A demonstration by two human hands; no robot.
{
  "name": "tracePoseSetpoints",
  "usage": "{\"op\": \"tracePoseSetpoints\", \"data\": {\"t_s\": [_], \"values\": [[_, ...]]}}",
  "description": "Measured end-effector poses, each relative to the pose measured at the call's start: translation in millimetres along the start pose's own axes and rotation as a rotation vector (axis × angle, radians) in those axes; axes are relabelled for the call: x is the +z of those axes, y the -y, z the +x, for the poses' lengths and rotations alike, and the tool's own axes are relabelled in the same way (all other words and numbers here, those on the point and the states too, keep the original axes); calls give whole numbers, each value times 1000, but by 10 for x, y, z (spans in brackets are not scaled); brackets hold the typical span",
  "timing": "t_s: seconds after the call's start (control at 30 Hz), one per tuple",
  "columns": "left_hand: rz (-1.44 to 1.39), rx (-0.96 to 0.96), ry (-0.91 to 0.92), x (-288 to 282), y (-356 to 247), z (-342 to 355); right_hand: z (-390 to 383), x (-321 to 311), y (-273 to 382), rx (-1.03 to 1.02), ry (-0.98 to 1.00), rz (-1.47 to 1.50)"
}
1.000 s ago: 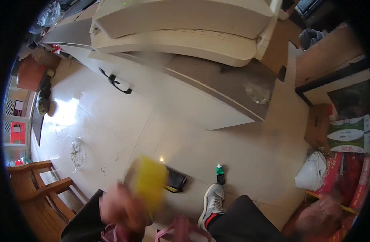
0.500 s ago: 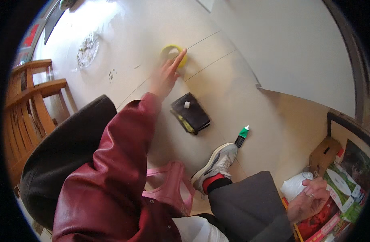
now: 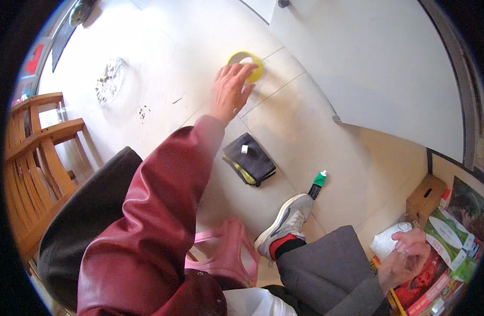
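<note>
My left hand (image 3: pixel 230 90), in a maroon sleeve, reaches over the floor to a yellow tape roll (image 3: pixel 255 71) lying flat; its fingertips overlap the roll's near rim, thumb apart from the fingers. Below it lies a folded black cloth or pouch (image 3: pixel 257 160) with yellow-green along one edge and a small white piece (image 3: pixel 244 149) on top. A green and black tube with a white tip (image 3: pixel 318 181) lies beside my shoe. My right hand (image 3: pixel 405 260) is at the lower right with fingers curled and pinched; what it holds, if anything, is unclear.
A wooden slatted chair (image 3: pixel 39 168) stands at left, a clear plastic bag with bits (image 3: pixel 110 81) behind it. A pink plastic stool (image 3: pixel 231 242) is between my legs. A large pale panel (image 3: pixel 379 73) occupies the upper right, above cartons and bags (image 3: pixel 447 231).
The yellow roll, held near my knees a second ago, now lies farther forward on the floor under my left hand, whose fingers have spread. The view has tilted downward.
</note>
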State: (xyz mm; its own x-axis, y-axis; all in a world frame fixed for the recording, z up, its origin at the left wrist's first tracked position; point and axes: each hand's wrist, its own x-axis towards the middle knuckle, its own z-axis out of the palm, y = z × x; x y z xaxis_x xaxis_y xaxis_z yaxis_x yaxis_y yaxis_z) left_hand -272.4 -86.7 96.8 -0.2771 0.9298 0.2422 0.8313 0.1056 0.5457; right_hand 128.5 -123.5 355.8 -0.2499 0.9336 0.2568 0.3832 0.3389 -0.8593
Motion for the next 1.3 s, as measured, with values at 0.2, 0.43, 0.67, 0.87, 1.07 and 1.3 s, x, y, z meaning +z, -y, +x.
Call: {"op": "tracePoseSetpoints", "data": {"t_s": [0.2, 0.43, 0.67, 0.87, 1.07, 1.3], "values": [[70, 31, 205, 215, 180, 131, 106, 32, -13, -46, 12, 8], [-626, 354, -113, -440, -1216, -393, 81, -92, -82, -26, -29, -43], [-1009, 632, -107, -1512, -2542, -480, 75, -253, -171, -81, -31, 30], [-1007, 177, 34, -890, -2200, -575, 43, -259, -438, 201, -107, -53], [-833, -333, 289, 160, -1586, -434, 154, 238, -1634, 268, 28, 17], [-781, -576, 333, 968, -1283, -245, 70, 644, -2657, 355, 25, 51]]}}
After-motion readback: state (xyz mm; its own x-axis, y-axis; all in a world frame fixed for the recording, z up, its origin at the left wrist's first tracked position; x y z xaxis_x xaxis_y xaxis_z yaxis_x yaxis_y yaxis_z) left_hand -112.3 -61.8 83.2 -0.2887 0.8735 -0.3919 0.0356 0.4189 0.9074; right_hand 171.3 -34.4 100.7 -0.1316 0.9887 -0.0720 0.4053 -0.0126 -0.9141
